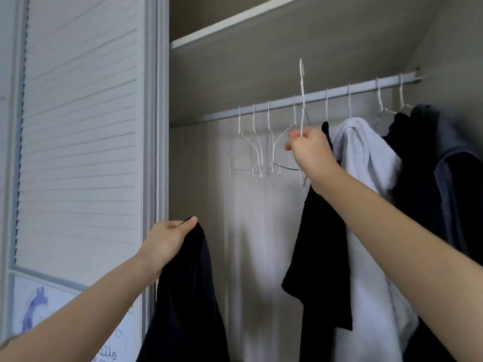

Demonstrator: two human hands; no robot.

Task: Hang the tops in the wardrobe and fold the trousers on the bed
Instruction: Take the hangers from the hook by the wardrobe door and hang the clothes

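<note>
I face an open wardrobe with a grey rail (339,94). My right hand (309,150) grips a white wire hanger (302,100) by its neck, its hook raised above the rail. A black top (321,257) hangs down below that hand. My left hand (167,239) pinches another part of black fabric (185,296) lower at the left, near the door frame. Whether both black pieces are one garment I cannot tell.
Several empty white hangers (254,142) hang at the rail's left. To the right hang a pale grey top (366,163) and dark garments (431,165). A louvred door (78,126) stands at the left, a shelf (235,24) above.
</note>
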